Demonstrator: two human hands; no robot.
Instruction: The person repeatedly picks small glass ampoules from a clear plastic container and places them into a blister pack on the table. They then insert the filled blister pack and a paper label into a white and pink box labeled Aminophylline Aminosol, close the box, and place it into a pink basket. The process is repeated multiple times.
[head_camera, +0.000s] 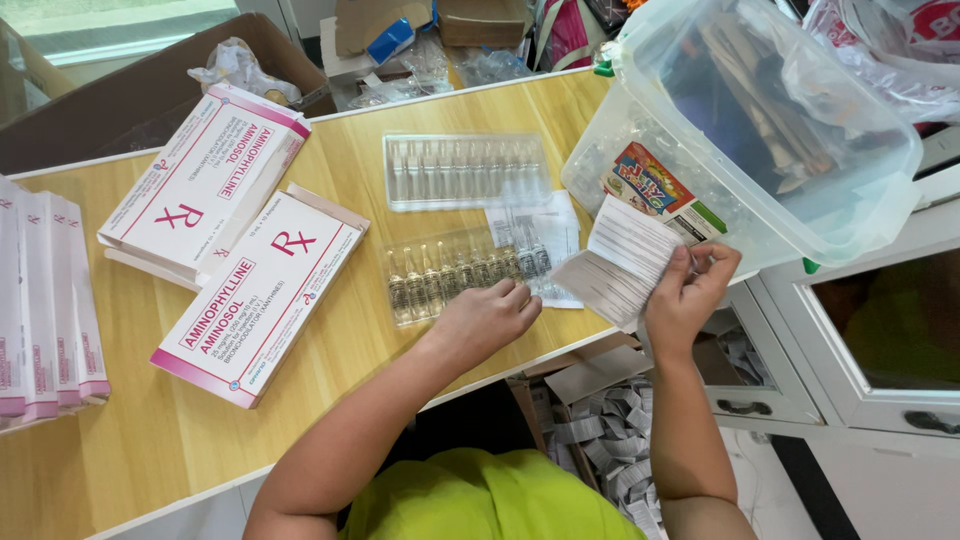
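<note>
- A folded paper leaflet (620, 262), printed in fine lines, was held just past the table's (150, 440) right end, its long axis slanting from lower left to upper right and its left corner reaching back over the table's edge.
- The right hand (690, 290) pinched the leaflet's right edge between thumb and fingertips, fingers pressed together on the paper.
- The left hand (485, 320) rested on the near end of a clear tray of glass ampoules (455, 272), fingers curled down over it; whether they gripped the tray or merely touched it could not be told.
- The tray of ampoules lay near the table's front right corner, long axis along the front edge, so the leaflet sat just to its right, with the left hand the nearer to the tray.
- A second leaflet (540, 235) lay flat under the tray's far end.
- An empty clear tray (465, 172) lay behind, toward the rear edge.
- Two white-and-pink cartons (235, 240) lay toward the table's middle, one overlapping the other, and more stood stacked (45, 300) at the left end.
- A clear plastic bin (760, 130) sat tilted beyond the right end, above a white cabinet (880, 390).
</note>
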